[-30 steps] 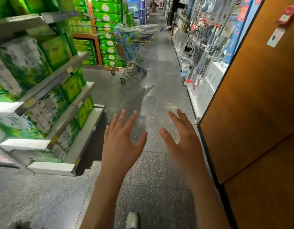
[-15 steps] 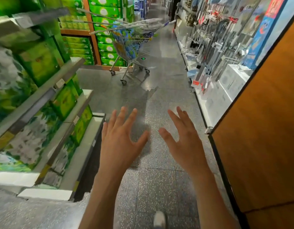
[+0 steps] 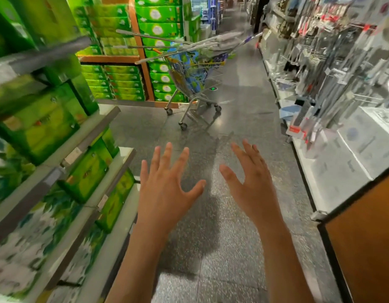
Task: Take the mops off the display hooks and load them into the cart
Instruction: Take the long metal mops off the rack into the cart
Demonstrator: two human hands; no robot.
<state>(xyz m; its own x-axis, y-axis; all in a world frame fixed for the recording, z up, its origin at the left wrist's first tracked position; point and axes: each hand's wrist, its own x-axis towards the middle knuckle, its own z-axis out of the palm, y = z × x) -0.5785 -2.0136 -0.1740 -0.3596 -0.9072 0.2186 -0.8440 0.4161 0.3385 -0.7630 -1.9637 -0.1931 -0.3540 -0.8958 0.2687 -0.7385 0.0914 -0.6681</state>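
1. Nearest: left hand (image 3: 165,189) and right hand (image 3: 248,184), both raised over the speckled floor (image 3: 211,248), fingers straight and spread apart, holding nothing.
2. Left side: shelves (image 3: 64,178) stacked with green tissue packs (image 3: 47,125), blurred, close beside the left forearm.
3. Right side, nearest: an orange panel (image 3: 368,237) with a dark edge, just beside the right forearm.
4. Right side, a little beyond: white display base (image 3: 342,167), and above it hooks (image 3: 362,96) crowded with hanging long-handled cleaning tools (image 3: 333,90); too blurred to tell which are mops.
5. Middle distance: shopping cart (image 3: 195,84) standing in the aisle, well apart from both hands, already carrying several mops (image 3: 189,45) laid across its top, handles sticking out far to the left and right.
6. Farthest: stacked green cartons (image 3: 158,25) behind the cart, and the aisle running on into the distance.
7. Likely step: heading empty-handed toward the hooks on the right for another mop.
8. Risks, as judgement: snagging neighbouring tools when lifting one off the crowded hooks, pulling them down; knocking the overhanging handles while passing or loading, tipping the pile or rolling the cart on its wheels; catching a long handle on the green packs or the orange panel in this narrow aisle.
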